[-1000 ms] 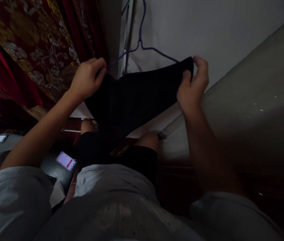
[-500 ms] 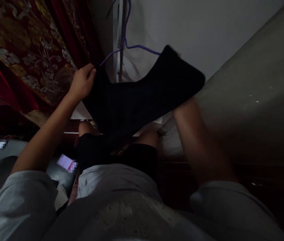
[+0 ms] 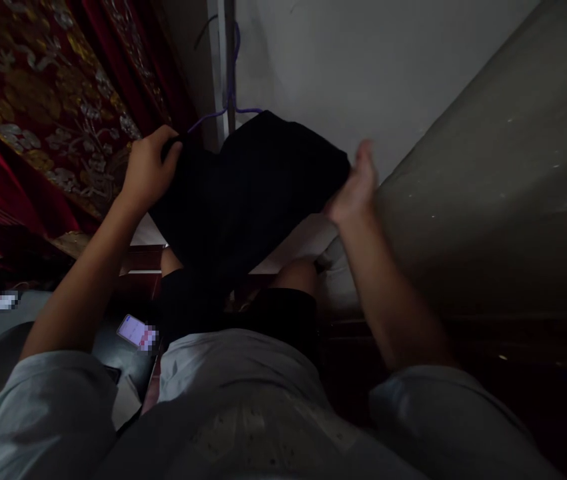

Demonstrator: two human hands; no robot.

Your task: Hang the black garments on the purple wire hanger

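Observation:
A black garment [image 3: 248, 193] hangs folded over a thin purple wire hanger [image 3: 233, 80] in front of a pale wall. My left hand [image 3: 148, 167] grips the garment's upper left edge, close to the hanger's left arm, fingers closed on the cloth. My right hand [image 3: 356, 187] is at the garment's right edge, blurred, with the fingers stretched out; its palm touches or sits just under the cloth. The hanger's right arm is hidden under the garment.
A red and gold patterned fabric [image 3: 38, 93] hangs at the left. A grey padded surface [image 3: 488, 187] slopes up at the right. A lit phone [image 3: 136, 332] lies lower left beside my knees. My pale shirt fills the bottom.
My right hand let go of the garment's right corner, swung down, then came back up with open fingers. The right half of the garment folded over leftward onto the hanger.

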